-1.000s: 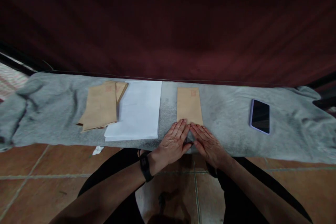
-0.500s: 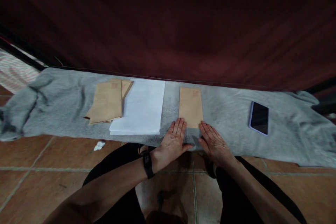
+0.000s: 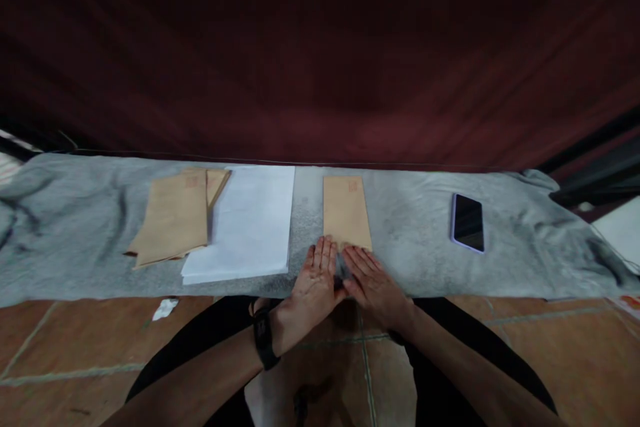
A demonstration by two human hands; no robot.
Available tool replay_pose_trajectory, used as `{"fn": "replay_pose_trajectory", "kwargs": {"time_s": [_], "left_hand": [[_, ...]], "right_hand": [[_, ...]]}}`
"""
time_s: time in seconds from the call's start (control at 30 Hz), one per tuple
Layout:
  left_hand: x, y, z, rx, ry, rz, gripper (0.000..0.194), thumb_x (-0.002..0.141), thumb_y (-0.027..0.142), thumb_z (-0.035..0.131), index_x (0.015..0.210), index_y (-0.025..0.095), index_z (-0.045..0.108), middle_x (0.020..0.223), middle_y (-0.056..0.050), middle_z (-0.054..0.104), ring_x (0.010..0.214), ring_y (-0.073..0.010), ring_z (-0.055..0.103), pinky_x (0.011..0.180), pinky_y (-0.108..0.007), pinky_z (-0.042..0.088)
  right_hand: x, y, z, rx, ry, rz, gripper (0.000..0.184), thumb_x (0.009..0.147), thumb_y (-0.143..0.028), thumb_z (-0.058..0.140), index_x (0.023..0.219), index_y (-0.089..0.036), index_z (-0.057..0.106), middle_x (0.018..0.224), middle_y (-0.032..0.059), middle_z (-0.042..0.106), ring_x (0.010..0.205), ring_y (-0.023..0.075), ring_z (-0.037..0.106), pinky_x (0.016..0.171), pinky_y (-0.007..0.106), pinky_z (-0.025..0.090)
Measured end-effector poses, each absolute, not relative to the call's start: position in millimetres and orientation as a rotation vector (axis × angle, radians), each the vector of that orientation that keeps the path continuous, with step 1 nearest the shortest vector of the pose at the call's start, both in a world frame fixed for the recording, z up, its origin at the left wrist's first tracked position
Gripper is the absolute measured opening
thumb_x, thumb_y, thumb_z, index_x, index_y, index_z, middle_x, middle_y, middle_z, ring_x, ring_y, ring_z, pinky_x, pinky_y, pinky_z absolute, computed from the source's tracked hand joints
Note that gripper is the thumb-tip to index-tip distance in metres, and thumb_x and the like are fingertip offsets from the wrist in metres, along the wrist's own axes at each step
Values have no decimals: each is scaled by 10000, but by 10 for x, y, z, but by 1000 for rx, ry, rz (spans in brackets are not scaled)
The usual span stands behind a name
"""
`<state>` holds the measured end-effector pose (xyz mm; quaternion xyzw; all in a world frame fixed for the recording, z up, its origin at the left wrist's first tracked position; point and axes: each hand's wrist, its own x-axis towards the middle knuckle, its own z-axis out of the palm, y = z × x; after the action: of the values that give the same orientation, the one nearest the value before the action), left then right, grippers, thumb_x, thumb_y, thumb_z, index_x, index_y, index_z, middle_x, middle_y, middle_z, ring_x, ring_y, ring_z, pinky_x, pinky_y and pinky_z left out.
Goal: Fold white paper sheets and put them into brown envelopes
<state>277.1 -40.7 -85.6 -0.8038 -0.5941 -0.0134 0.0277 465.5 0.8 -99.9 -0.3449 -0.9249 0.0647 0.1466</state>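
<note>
A brown paper envelope [image 3: 346, 210] with small red print near its top right lies flat on the grey cloth [image 3: 405, 213]. At its near edge my left hand [image 3: 315, 280] rests with fingers stretched out, the tips touching the bottom left corner. My right hand [image 3: 373, 283] lies flat beside it, fingertips on the envelope's near edge toward the right. The two thumbs nearly meet. Neither hand grips anything. To the left is a stack of white paper [image 3: 250, 223], partly under a pile of more brown envelopes [image 3: 175, 217].
A phone [image 3: 468, 222] in a purple case lies on the cloth at the right. Behind the cloth hangs a dark red curtain [image 3: 320, 80]. Below the front edge is a tiled floor [image 3: 90, 333] with a crumpled white scrap [image 3: 165, 309] on it.
My right hand has slid left along the envelope's near edge, closer to my left hand. The view has turned slightly, so the things on the cloth appear farther left.
</note>
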Motion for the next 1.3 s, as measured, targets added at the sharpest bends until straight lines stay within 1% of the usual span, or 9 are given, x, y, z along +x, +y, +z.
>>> {"fn": "replay_pose_trajectory", "kwargs": {"time_s": [0.13, 0.27, 0.47, 0.7, 0.83, 0.97, 1.1, 1.2, 1.3], "left_hand": [[2721, -428, -883, -2478, -1793, -136, 869, 940, 522, 535, 1563, -10, 243, 1613, -255, 274, 1533, -340, 208, 1231, -489, 278], [2682, -440, -919, -2469, -1789, -201, 900, 924, 586, 554, 1545, -9, 292, 1608, -257, 293, 1530, -351, 213, 1227, -491, 289], [2664, -402, -912, -2457, -1804, -274, 896, 902, 572, 604, 1509, -29, 336, 1580, -289, 338, 1518, -369, 245, 1219, -514, 312], [2810, -342, -809, -2723, -1560, -311, 647, 984, 315, 474, 1562, 100, 277, 1636, -156, 308, 1528, -260, 250, 1234, -452, 307], [2864, -349, -840, -2713, -1590, -273, 628, 988, 340, 470, 1528, 50, 330, 1606, -202, 349, 1512, -280, 293, 1223, -452, 320], [2868, -366, -885, -2651, -1628, -294, 648, 1002, 416, 457, 1518, 40, 344, 1592, -221, 366, 1502, -295, 317, 1213, -460, 331], [2866, -373, -874, -2611, -1652, -303, 678, 994, 474, 466, 1491, 21, 380, 1572, -241, 391, 1492, -316, 337, 1187, -465, 365], [2862, -367, -858, -2576, -1689, -292, 679, 985, 477, 487, 1473, 11, 405, 1554, -259, 410, 1478, -335, 361, 1169, -476, 384], [2853, -352, -864, -2550, -1715, -298, 666, 980, 464, 491, 1460, 7, 425, 1521, -274, 449, 1462, -348, 387, 1144, -491, 407]], "right_hand": [[4588, -67, -1009, -1005, -2650, 92, 622, 1020, -347, 440, 1574, -100, 303, 1600, 144, 388, 1498, 249, 331, 1216, 455, 362], [4662, -24, -1000, -1077, -2654, 55, 610, 1020, -356, 451, 1545, -63, 348, 1592, 182, 389, 1486, 273, 352, 1211, 475, 364], [4745, -6, -994, -1151, -2645, -5, 622, 1008, -356, 477, 1524, -25, 370, 1590, 219, 378, 1475, 299, 364, 1206, 481, 365], [4709, -2, -1010, -1168, -2621, -6, 578, 962, -217, 448, 1502, -13, 416, 1569, 207, 416, 1470, 283, 376, 1209, 468, 363], [4717, 18, -1011, -1194, -2606, 5, 554, 955, -197, 437, 1480, -21, 455, 1558, 200, 435, 1449, 277, 414, 1200, 458, 373], [4770, 32, -1017, -1219, -2573, 2, 568, 968, -226, 436, 1500, -25, 424, 1554, 206, 438, 1442, 284, 424, 1199, 484, 367], [4823, 52, -1025, -1271, -2563, -14, 549, 974, -243, 448, 1475, -18, 459, 1537, 213, 460, 1428, 298, 443, 1199, 491, 367], [4849, 71, -1039, -1297, -2565, -29, 537, 980, -255, 466, 1455, -5, 484, 1522, 224, 476, 1416, 313, 456, 1205, 492, 359], [4853, 84, -1048, -1318, -2543, -30, 572, 984, -286, 482, 1480, -5, 447, 1524, 236, 467, 1415, 334, 454, 1207, 524, 348]]}}
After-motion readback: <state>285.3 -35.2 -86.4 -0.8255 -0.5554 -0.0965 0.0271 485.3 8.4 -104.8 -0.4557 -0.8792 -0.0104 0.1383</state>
